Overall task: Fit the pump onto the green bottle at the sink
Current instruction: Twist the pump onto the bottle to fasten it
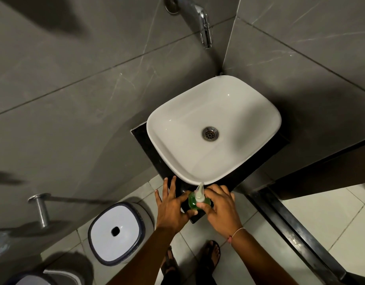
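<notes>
The green bottle (191, 201) is standing on the black desk (178, 189) at six o'clock of the sink (213, 128), touching its near rim. The left hand (171, 204) is bracing it with fingers spread open; the right hand (220, 206) is gripping the pump (198, 193) on its neck. The bottle is sitting near the desk corner, so a crooked twist may be tipping it to the floor. A white-lidded bin (115, 231) is waiting at eight o'clock; nothing is blocking.

left hand (171, 208) splayed, right hand (220, 206) curled
</notes>
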A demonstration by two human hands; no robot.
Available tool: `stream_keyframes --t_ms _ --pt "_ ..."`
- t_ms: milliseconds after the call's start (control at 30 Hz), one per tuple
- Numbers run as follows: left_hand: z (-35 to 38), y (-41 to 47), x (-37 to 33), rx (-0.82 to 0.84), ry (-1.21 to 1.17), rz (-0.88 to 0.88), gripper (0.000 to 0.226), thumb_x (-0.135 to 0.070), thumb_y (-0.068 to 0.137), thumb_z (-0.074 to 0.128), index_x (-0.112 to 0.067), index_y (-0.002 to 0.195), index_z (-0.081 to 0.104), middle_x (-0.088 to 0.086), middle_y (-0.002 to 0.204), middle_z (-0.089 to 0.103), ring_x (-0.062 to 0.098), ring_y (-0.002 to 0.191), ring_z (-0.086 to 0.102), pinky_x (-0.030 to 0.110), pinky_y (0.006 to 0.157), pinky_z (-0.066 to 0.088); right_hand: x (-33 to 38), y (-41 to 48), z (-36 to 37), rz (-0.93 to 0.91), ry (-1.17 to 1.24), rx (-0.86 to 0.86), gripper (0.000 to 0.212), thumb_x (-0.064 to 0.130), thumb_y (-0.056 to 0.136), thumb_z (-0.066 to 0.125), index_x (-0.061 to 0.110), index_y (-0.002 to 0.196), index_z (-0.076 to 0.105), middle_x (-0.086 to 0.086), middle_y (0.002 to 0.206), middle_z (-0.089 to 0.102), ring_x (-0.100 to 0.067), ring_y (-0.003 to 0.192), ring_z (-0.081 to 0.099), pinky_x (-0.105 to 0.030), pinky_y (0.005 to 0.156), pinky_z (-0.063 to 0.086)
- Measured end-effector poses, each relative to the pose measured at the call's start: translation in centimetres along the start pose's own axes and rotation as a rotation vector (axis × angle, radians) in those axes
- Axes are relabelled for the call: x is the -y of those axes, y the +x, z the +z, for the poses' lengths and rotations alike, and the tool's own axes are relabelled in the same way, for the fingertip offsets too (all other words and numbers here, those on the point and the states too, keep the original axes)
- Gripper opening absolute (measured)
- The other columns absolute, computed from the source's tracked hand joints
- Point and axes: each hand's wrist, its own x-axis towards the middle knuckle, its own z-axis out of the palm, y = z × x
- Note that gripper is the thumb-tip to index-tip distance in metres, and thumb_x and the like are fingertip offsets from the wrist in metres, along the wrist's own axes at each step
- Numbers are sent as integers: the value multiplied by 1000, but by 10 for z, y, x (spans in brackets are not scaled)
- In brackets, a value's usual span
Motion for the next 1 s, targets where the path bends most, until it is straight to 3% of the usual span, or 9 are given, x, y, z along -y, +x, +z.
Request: stream_keyframes --t_ms 233,300,400,500,667,733,867,1000 --pt "0 0 0 6 -19 -5 70 -64 70 68 -46 134 47 -2 163 -8 17 142 -34 57 115 -15 3 -2 -4 -65 -83 40 47 23 83 63 34 129 58 11 128 56 -21 111 49 -36 86 34" --pt "0 0 0 5 -15 -3 69 -65 71 66 -46 134 47 -1 163 -8 17 142 -34 57 115 -14 5 -5 -4 13 -52 -23 47 41 79 69 35 125 59 14 119 59 -18 109 49 -36 85 33" --pt "-2 0 0 4 -10 -1 66 -65 72 64 -45 134 48 0 163 -7 19 143 -32 60 116 -11 10 -9 -2 166 -30 -155 50 69 61 68 36 98 65 17 91 60 -10 94 46 -35 80 36" --pt "-2 0 -1 13 -18 -9 68 -65 71 67 -46 133 48 -1 163 -8 19 143 -31 60 116 -12 13 -9 2 199 -29 -226 37 64 63 71 34 84 66 16 80 60 -13 89 49 -37 77 39" --pt "-3 1 -2 13 -28 -11 67 -62 70 71 -47 132 49 -2 163 -7 17 143 -31 59 115 -13 8 -10 5 109 -15 -210 25 43 78 71 31 100 68 14 91 66 -20 95 53 -41 81 40" --pt "-2 1 -1 12 -27 -9 67 -62 69 70 -46 131 50 -2 163 -7 18 144 -30 59 115 -13 9 -11 4 109 -21 -202 29 45 78 70 32 104 66 14 95 66 -20 97 53 -41 81 40" --pt "2 0 2 -14 -16 3 61 -63 73 63 -44 130 53 0 164 -3 21 146 -25 62 115 -9 12 -12 5 223 -39 -195 50 66 57 73 35 96 63 18 91 61 -11 95 47 -34 77 34" --pt "3 0 2 -6 -13 1 67 -66 71 65 -44 132 50 -1 164 -6 19 144 -29 61 115 -10 15 -11 8 232 -109 -213 38 59 66 72 30 90 67 10 89 65 -19 94 54 -38 77 40"
